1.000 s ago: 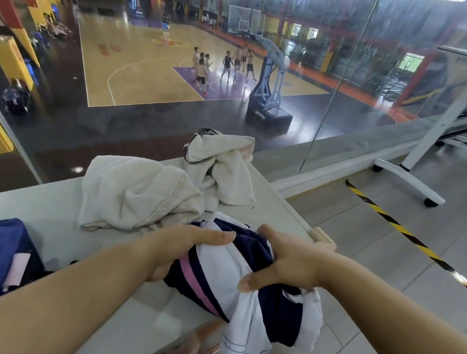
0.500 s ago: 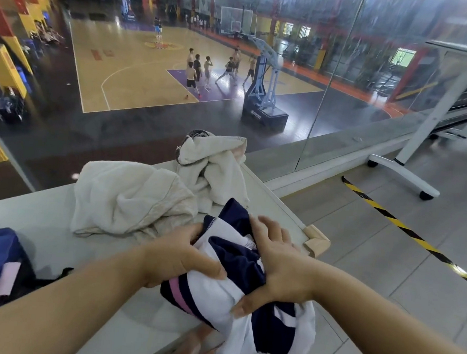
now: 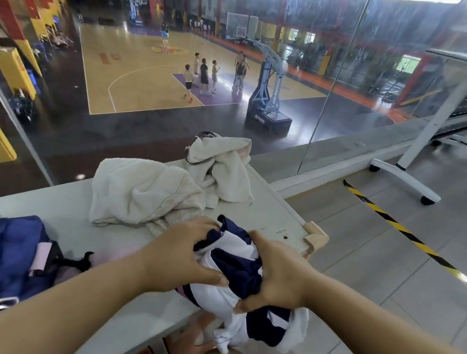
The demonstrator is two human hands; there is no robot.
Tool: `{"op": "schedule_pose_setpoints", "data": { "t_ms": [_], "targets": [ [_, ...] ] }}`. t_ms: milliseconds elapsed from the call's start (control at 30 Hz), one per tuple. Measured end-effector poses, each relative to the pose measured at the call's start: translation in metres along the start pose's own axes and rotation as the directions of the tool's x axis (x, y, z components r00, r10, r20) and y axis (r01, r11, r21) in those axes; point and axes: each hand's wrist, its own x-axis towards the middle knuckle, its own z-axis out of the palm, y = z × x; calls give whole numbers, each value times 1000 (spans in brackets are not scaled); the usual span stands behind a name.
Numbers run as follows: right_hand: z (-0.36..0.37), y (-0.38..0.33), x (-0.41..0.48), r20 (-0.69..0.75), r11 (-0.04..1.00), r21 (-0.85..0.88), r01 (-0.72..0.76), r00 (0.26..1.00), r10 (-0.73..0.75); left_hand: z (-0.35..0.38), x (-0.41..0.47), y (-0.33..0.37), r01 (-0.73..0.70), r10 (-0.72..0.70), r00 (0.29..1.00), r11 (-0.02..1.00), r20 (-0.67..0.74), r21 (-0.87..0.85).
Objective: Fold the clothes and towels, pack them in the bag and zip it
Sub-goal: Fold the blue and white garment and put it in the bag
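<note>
Both hands grip a bunched navy-and-white garment (image 3: 237,270) at the near right corner of the grey table (image 3: 61,207). My left hand (image 3: 178,258) holds its left side and my right hand (image 3: 278,275) its right side. Part of the cloth hangs off the table's front edge. Behind it lies a crumpled cream towel (image 3: 141,193). A second white towel (image 3: 221,170) is heaped at the far right of the table. The blue bag (image 3: 6,256) sits at the left edge, partly cut off.
A glass wall (image 3: 342,74) runs behind the table, with a basketball court below. A foam guard (image 3: 315,236) covers the table's right corner. To the right are tiled floor, black-and-yellow tape (image 3: 404,231) and a white wheeled table frame (image 3: 407,171).
My hands have gathered the navy-and-white garment from lying flatter on the table into a tighter bunch, lifted slightly between them. The towels and bag have not moved.
</note>
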Motion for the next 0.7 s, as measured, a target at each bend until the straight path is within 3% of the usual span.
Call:
{"op": "schedule_pose_setpoints", "data": {
  "t_ms": [200, 300, 467, 567, 700],
  "targets": [
    [-10, -31, -1, -160, 942, -334, 15, 985, -72, -22, -35, -3, 9, 23, 995, 949, -95, 314],
    [-22, -47, -2, -276, 931, -366, -1, 955, -108, -43, -64, 1, 0, 92, 978, 896, -187, 443],
    [-39, -88, -6, -451, 978, -206, 11, 886, -105, -86, -133, 9, 74, 107, 946, 848, -306, 524],
    [-39, -122, -8, -550, 994, -23, 105, 829, -100, -110, -188, 9, 163, 101, 917, 788, -386, 594],
    [-31, -176, -8, -632, 951, 156, 267, 767, -112, -131, -265, 0, 328, 25, 841, 770, -540, 547]
  ]
}}
